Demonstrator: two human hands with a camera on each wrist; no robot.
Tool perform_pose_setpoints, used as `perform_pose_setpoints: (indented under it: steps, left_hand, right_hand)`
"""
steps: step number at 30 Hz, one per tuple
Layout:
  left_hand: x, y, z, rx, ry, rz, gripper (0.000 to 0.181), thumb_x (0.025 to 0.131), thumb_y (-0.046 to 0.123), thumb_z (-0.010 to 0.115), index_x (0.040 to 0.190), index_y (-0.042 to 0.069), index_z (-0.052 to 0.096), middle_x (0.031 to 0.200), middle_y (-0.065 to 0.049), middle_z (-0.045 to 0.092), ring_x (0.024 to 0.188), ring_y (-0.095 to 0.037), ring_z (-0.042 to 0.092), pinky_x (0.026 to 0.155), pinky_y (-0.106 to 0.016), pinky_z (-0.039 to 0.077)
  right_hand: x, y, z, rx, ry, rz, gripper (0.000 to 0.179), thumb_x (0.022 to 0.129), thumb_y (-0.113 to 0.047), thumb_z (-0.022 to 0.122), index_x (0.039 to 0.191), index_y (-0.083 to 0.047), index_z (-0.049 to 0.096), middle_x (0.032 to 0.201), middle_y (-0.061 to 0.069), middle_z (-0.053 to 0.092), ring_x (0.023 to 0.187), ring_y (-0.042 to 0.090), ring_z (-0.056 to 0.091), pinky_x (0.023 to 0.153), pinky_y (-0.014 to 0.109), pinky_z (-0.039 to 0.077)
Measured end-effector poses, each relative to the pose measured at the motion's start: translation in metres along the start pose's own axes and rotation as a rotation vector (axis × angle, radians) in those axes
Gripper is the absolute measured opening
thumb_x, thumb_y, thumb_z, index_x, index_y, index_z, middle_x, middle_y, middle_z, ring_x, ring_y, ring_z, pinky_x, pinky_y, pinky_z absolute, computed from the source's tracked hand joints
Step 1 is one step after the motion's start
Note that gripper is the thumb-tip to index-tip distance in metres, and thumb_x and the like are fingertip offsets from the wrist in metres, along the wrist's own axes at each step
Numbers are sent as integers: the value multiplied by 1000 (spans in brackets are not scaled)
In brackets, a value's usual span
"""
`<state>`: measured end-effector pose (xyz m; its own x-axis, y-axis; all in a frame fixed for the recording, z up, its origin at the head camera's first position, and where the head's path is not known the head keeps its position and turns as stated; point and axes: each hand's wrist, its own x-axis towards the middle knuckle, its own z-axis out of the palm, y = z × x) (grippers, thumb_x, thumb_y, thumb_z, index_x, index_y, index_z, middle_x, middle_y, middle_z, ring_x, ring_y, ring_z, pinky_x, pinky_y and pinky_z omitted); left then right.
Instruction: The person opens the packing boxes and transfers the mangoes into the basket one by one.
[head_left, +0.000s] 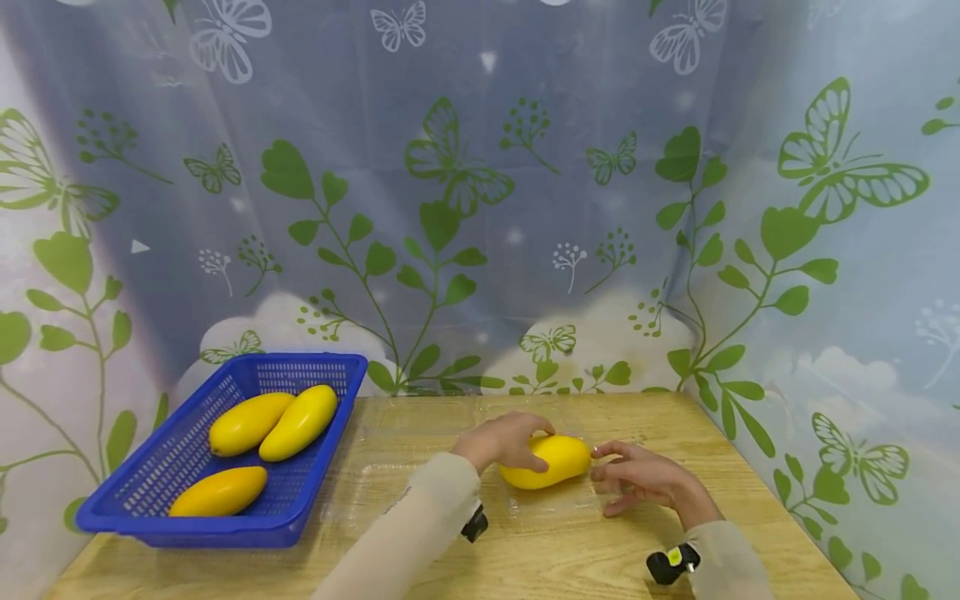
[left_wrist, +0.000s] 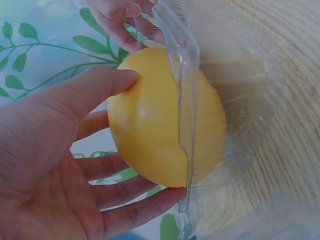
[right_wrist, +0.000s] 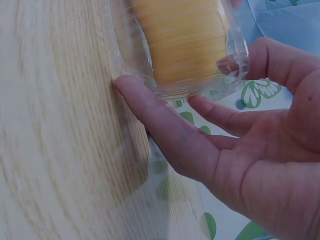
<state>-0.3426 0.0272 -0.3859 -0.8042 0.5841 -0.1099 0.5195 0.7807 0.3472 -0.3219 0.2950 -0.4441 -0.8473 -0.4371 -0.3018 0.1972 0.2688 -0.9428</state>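
A yellow mango (head_left: 555, 463) lies in a clear plastic container (head_left: 551, 503) on the table. My left hand (head_left: 507, 440) holds it from the left and above. Seen from the left wrist, the thumb lies on one side of the mango (left_wrist: 150, 120) and the fingers on the other, with the container's rim (left_wrist: 187, 100) crossing in front. My right hand (head_left: 647, 478) holds the container's right end. The right wrist view has its fingertips at the clear rim (right_wrist: 242, 55) and its thumb along the side near the table.
To the left stands a blue plastic basket (head_left: 300, 521) holding a yellow mango (head_left: 300, 422), another mango (head_left: 251, 423) and a third (head_left: 219, 492). Other clear containers (head_left: 378, 483) lie on the wooden table (head_left: 577, 562) between basket and hands. A patterned curtain (head_left: 465, 275) hangs behind.
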Motion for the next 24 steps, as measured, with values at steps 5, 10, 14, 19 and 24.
perform_pose_setpoints:
  steps: [5,10,14,19,24]
  left_hand:
    - [0,-1,0,8,-5,20,55,93,34,77,144,27,59,153,3,56,143,-23,51,114,-47,47]
    - [0,-3,-1,10,5,42,55,93,34,77,144,29,58,153,4,56,143,-23,51,113,-47,47]
    - [0,-4,-3,8,12,64,54,93,34,77,143,30,58,151,3,58,139,-22,54,112,-46,49]
    - [-1,-5,-7,7,6,84,53,94,34,77,144,29,58,148,0,60,134,-22,58,109,-45,51]
    - [-4,-3,-10,-15,2,100,53,94,33,76,144,28,58,147,0,61,130,-21,61,106,-42,53]
  right_hand:
    - [-1,0,0,9,-16,1,61,103,-16,56,150,10,26,135,29,56,117,28,66,85,46,64]
    - [-3,-1,0,15,-26,0,60,104,-16,55,150,10,26,135,29,56,116,28,66,85,47,64]
    - [-3,-2,1,8,-23,-4,60,103,-15,55,149,10,26,135,29,57,116,28,67,85,47,64]
    - [-3,-3,1,3,-25,-11,62,102,-15,55,149,11,24,134,30,57,118,29,66,86,48,64]
    - [-2,-2,0,4,-22,-8,62,103,-14,55,149,11,23,132,29,57,115,28,67,85,47,64]
